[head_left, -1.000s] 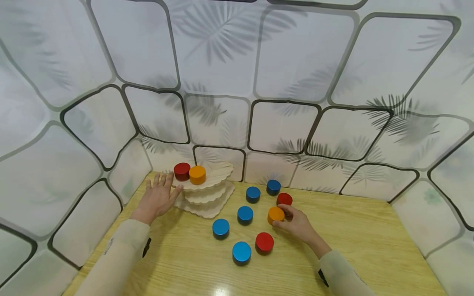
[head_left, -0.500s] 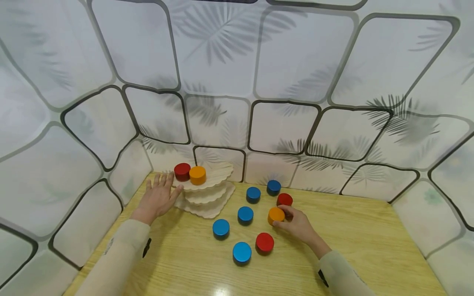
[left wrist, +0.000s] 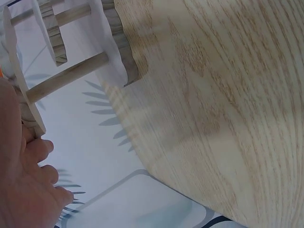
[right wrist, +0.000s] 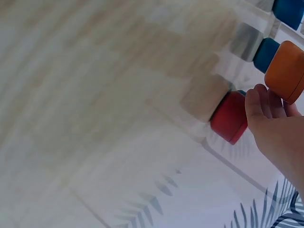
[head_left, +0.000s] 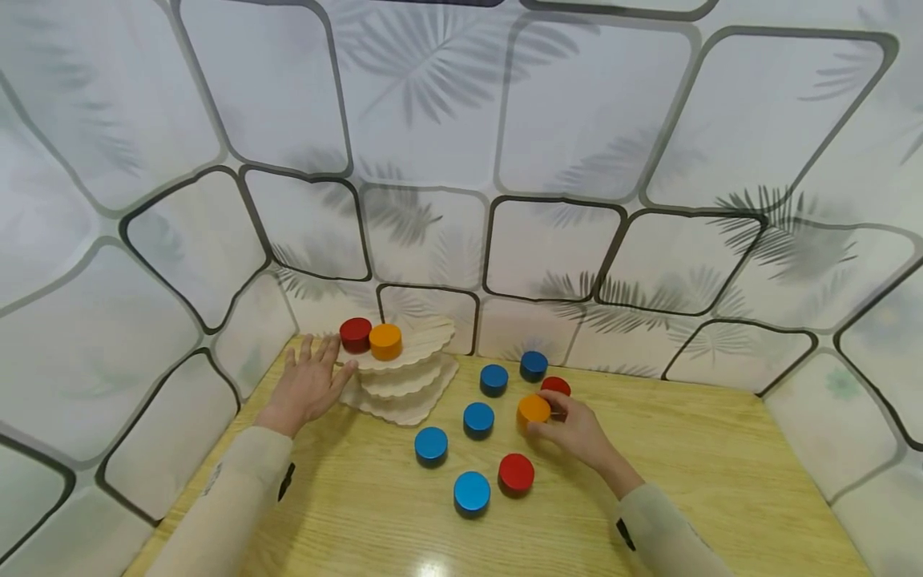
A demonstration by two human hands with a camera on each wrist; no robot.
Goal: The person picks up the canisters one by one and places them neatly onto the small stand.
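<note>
My right hand (head_left: 577, 433) pinches an orange round tin (head_left: 534, 410) between thumb and fingers. In the right wrist view, a seam runs round this orange tin (right wrist: 285, 71). Just behind those fingers is a red tin (head_left: 556, 387), partly hidden by them. My left hand (head_left: 312, 386) lies with straight fingers against the left edge of a pale wooden tiered stand (head_left: 425, 340) with scalloped shelves. On its top shelf, another red tin (head_left: 356, 335) and another orange tin (head_left: 385, 341) sit side by side. The left wrist view shows my fingertips (left wrist: 47, 175) at the shelf's edge.
Several blue tins, among them a near one (head_left: 472, 493) and a far one (head_left: 534, 365), are spread over the wooden table (head_left: 692, 481). A third red tin (head_left: 516, 474) lies nearer the front. Patterned walls (head_left: 555, 248) rise behind and at both sides.
Within the last half second the orange tin has shifted slightly left and up in the head view, together with my right hand. My left hand has stayed in place at the stand.
</note>
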